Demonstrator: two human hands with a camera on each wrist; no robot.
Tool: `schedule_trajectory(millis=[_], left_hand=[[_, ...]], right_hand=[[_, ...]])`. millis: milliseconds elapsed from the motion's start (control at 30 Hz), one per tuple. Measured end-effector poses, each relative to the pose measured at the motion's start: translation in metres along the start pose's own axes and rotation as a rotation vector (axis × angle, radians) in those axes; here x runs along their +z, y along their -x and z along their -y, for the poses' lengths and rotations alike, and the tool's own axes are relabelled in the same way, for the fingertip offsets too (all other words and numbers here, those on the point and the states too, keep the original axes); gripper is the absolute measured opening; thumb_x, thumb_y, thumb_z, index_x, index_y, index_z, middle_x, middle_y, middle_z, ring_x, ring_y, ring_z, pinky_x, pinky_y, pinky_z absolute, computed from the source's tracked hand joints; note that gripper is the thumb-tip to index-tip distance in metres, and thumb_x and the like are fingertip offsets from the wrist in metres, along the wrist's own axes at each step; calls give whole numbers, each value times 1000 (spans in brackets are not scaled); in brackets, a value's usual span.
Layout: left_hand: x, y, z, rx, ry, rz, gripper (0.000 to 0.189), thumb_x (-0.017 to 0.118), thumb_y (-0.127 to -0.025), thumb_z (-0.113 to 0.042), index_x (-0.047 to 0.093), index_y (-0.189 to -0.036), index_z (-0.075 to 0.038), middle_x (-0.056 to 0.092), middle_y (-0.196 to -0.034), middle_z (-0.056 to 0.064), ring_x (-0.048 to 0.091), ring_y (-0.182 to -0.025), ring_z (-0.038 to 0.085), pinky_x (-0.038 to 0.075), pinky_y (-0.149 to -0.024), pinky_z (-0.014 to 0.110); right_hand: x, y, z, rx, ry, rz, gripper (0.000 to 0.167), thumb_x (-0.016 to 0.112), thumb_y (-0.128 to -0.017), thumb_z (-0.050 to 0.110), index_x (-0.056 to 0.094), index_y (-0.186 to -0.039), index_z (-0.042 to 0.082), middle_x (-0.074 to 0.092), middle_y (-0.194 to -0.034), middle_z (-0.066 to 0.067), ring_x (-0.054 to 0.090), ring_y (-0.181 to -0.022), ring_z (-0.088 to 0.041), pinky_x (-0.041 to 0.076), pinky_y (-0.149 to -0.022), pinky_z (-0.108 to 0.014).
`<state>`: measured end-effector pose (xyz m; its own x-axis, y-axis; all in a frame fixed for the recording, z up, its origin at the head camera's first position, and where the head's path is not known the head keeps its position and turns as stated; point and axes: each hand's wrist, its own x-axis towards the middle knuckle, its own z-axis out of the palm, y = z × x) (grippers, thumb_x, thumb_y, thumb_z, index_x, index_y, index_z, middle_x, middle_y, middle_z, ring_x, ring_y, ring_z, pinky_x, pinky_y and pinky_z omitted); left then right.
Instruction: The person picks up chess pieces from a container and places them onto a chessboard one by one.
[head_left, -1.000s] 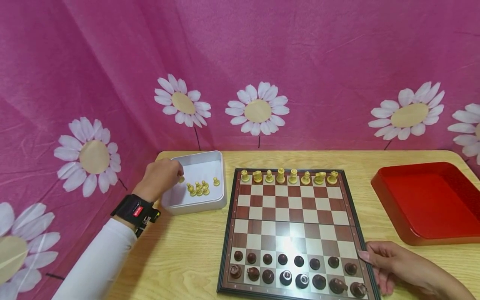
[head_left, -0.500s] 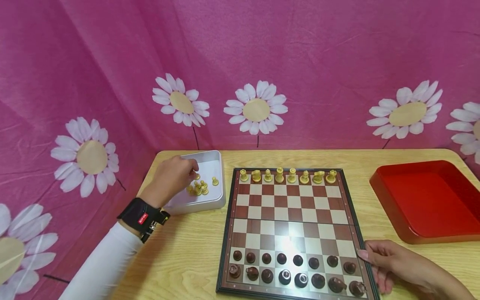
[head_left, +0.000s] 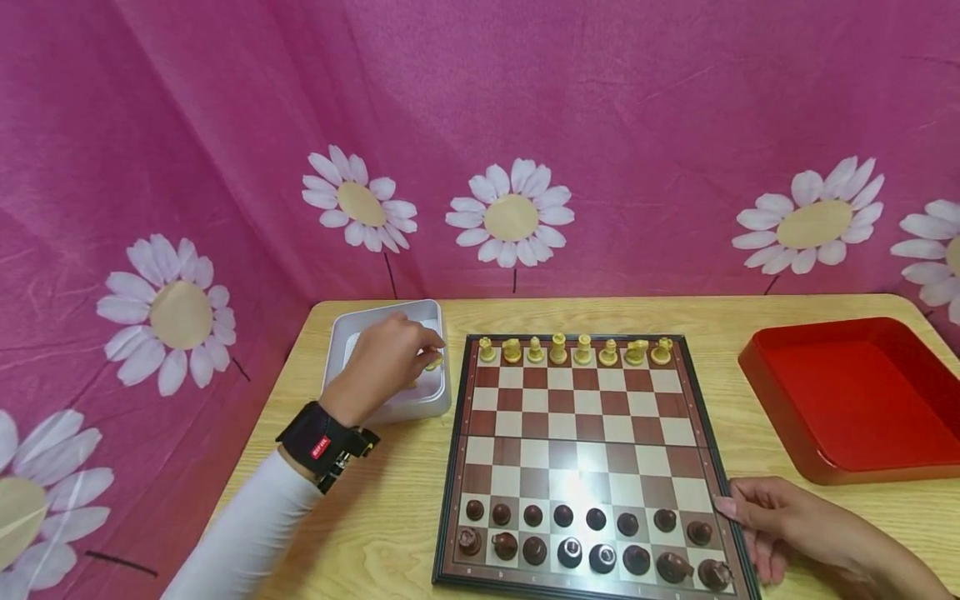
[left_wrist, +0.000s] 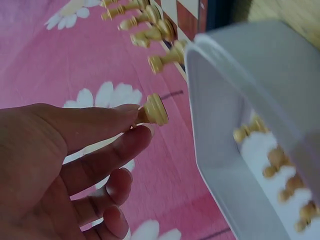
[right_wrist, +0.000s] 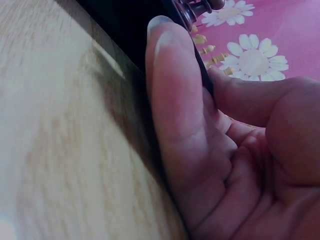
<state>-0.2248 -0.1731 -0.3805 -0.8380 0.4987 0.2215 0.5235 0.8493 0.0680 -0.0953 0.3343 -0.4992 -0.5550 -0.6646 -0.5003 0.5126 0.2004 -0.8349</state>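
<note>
Looking from the head view, what could go wrong?

Catching the white box's (head_left: 420, 407) rim might jar the left hand (head_left: 393, 354), which is over it.

And from the left wrist?

A shallow pinch might let the chess piece (left_wrist: 156, 110) slip: thumb and forefinger are closed on it, its base sticking out past their tips, apart from the box.

Right wrist?

Tugging could topple the dark piece (right_wrist: 192, 11); the right hand (right_wrist: 222, 145) grips the board's (right_wrist: 120, 30) edge.
</note>
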Motion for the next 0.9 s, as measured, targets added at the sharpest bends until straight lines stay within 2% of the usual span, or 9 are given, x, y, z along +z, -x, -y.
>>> schedule_trajectory(millis=[400,700,900], left_hand=[[23,-14,-29,15,23,28,13,80,-91,-17,83,-103,-18,79,-92,-5,59,-83,17,53,-64,34],[38,-27,-39,28,20,21,12,77,-93,-18,83,-103,-21,79,-92,-5,61,-84,18,52,-64,33],[45,-29,-45,45,28,15,11,77,-93,-17,83,-102,-19,79,-91,-3,63,-85,20,54,-66,35]], right_hand=[[2,0,-1,-1,16,-23,30,42,-112,25,59,-123,2,73,-85,-6,72,-68,-13,60,-65,-24],[2,-1,-2,-13,21,-8,29,40,-113,24,60,-116,4,73,-83,-6,71,-67,-12,59,-64,-23],[1,-3,0,8,34,-11,29,40,-113,26,60,-115,5,73,-84,-5,70,-68,-12,59,-65,-23]])
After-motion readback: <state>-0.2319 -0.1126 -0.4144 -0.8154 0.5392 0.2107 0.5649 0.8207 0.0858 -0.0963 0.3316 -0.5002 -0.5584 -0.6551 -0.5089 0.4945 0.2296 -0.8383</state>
